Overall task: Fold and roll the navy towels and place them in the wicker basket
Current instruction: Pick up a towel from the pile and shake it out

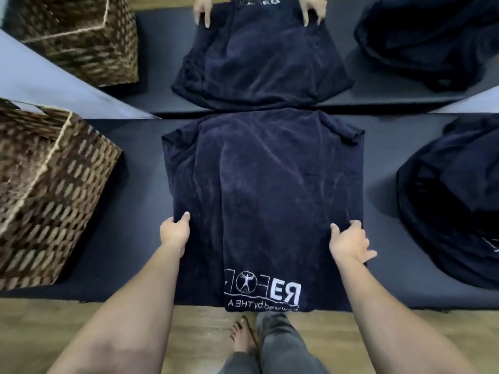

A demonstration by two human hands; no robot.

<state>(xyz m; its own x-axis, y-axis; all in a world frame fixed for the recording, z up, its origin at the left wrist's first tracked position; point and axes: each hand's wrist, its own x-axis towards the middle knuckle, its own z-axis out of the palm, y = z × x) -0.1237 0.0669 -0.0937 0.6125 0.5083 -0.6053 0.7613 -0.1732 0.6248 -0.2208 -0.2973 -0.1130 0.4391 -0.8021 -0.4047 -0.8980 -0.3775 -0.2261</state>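
Navy towel [266,195] lies spread flat across the middle of a dark padded table [129,211], folded lengthwise so that one layer overlaps another, its near end hanging just over the table's front edge and showing a white printed logo [263,288] that reads mirrored. Left hand [175,232] grips the towel's left edge, thumb on top of the cloth and the other fingers tucked out of sight beneath or behind the edge. Right hand [349,241] rests at the towel's right edge with its thumb up against the cloth and its fingers loosely spread, pointing off to the right; whether it actually pinches the fabric cannot be told. A wicker basket [46,190] stands on the table at the left, well apart from the towel. A heap of unfolded navy towels [453,201] sits on the table at the right. Beyond the far edge of the table a mirror [67,85] repeats the scene, with the towel, both hands, the basket and the heap all shown again. Below the table edge a wooden floor [40,319] is visible, with a bare foot [243,337] in a sandal and a grey trouser leg [280,344].
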